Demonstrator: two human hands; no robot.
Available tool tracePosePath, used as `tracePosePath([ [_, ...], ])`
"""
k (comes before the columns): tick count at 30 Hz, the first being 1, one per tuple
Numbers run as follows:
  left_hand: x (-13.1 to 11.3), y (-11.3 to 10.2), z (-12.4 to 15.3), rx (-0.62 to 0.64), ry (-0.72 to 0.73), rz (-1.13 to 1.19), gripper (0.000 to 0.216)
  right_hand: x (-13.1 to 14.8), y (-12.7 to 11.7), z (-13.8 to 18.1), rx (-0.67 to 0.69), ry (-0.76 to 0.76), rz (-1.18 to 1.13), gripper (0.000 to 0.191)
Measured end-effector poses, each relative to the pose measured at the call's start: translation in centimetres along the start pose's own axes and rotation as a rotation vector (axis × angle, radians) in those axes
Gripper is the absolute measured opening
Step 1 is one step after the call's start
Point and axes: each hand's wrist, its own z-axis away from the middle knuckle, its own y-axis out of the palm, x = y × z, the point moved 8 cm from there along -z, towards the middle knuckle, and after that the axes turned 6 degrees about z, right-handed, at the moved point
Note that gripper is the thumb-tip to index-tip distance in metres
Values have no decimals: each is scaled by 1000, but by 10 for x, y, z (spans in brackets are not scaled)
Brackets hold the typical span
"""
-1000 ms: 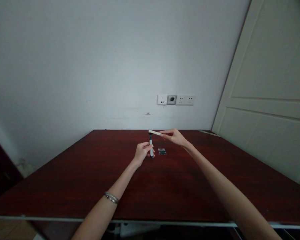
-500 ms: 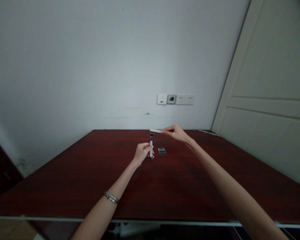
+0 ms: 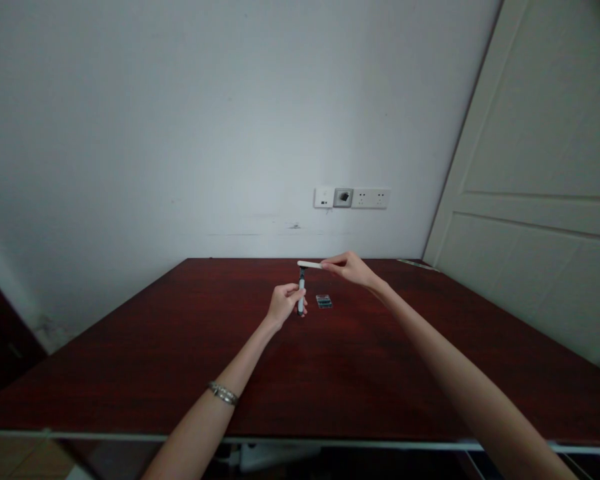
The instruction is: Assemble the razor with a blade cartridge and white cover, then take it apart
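Observation:
My left hand (image 3: 283,304) is closed around the pale handle of an upright razor (image 3: 301,299), its dark head at the top. Held nearly level between the thumb and fingers of my right hand (image 3: 351,268) is a slim white stick (image 3: 311,265); its exact kind is too small to tell. The far end of that stick sits right at the razor's head and appears to touch it. On the table just right of the razor lies a small clear and dark flat pack (image 3: 324,301), with contents I cannot make out.
The dark red wooden table (image 3: 180,353) reaches back to a white wall (image 3: 230,133). Sockets and switches (image 3: 353,198) are set in the wall above its back edge. A pale panelled door (image 3: 540,167) stands along the right side, with a thin strip (image 3: 417,265) near it.
The white stick in my right hand has come down slightly onto the razor's head. My left hand and the razor have barely shifted.

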Motion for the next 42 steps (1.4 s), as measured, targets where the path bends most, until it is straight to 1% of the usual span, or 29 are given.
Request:
tracePosePath([
  [3,0,0,0,0,-1,6,25,-3,-6,2,-51,12,-9,45],
  [7,0,0,-1,0,1,3,26,-5,-3,5,-8,-5,-42,45],
  [10,0,0,-1,9,3,4,25,-8,-7,7,-54,13,-46,44],
  [14,-2,0,0,24,21,-5,25,-7,-3,7,0,-7,-62,42],
  [15,-2,0,0,29,26,-6,25,-9,-5,7,-19,2,-53,42],
  [18,-1,0,-2,44,41,-3,25,-13,-14,7,-135,46,-52,43],
  [20,0,-2,-5,27,58,-20,24,-13,-12,12,-166,68,-120,43],
  [22,0,-7,-8,-19,104,-80,23,-12,-1,20,-150,124,-276,41],
  [25,-5,-14,-10,-84,214,-226,19,-6,29,38,-60,262,-621,36],
  [28,-10,-15,-9,-106,284,-341,20,11,59,53,48,301,-902,33],
  [30,-12,-15,-7,-111,307,-388,22,20,74,60,86,308,-1013,33],
  [32,-14,-15,-6,-115,323,-412,23,25,88,67,92,327,-1064,33],
  [34,-14,-15,-6,-112,329,-416,23,26,101,74,69,359,-1083,33],
  [37,-11,-17,-8,-117,322,-392,23,26,114,83,47,412,-1107,35],
  [39,-11,-19,-9,-140,323,-392,23,27,112,83,22,411,-1129,36],
  [42,-10,-20,-8,-152,319,-407,24,28,101,74,-52,374,-1149,36],
])
